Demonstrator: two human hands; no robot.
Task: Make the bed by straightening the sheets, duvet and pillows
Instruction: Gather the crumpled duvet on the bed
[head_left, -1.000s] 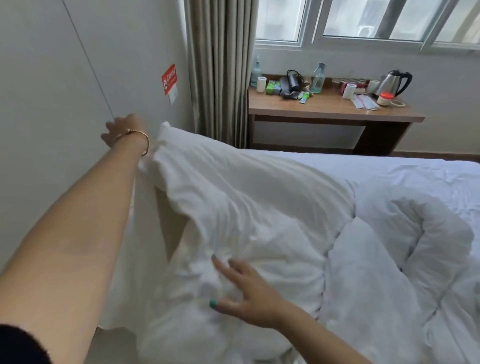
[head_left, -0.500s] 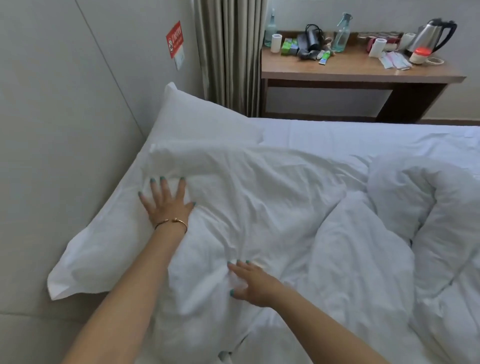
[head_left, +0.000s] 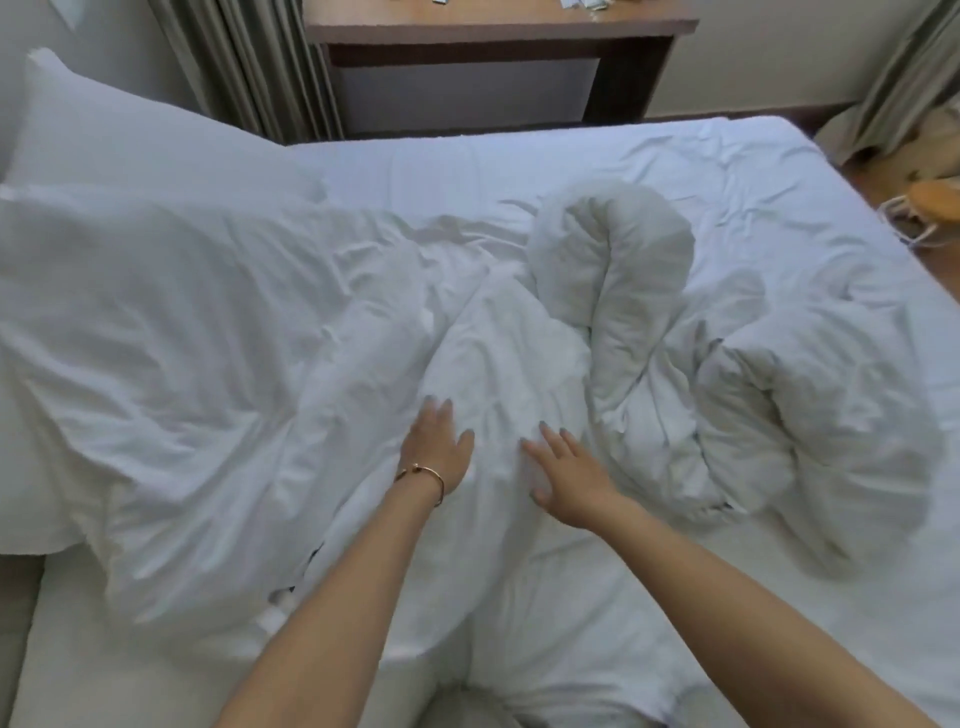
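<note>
Left hand: the left hand (head_left: 435, 451) lies flat on the duvet (head_left: 291, 364) just left of the middle of the frame, fingers straight and spread, gripping nothing. A thin gold bracelet (head_left: 422, 474) circles the wrist.
Right hand: the right hand (head_left: 563, 473) rests just beside it to the right, palm down on the same white cloth, fingers straight and fanned out, holding nothing. The two hands are near each other but apart.
Duvet: white and badly rumpled. It spreads in a broad creased sheet across the left and centre of the frame, then bunches into a thick twisted roll in the centre right, curling from the upper middle down toward the right edge.
Pillows: one white pillow (head_left: 119, 135) sits in the upper left, partly under the duvet's top edge. Whether a second one lies beneath I cannot tell.
Sheet: the white bottom sheet (head_left: 753, 208) shows bare and wrinkled across the upper right of the bed.
Beyond the bed: a wooden desk (head_left: 498, 31) stands at the top centre, with a grey-beige curtain (head_left: 249, 67) hanging to its left.
</note>
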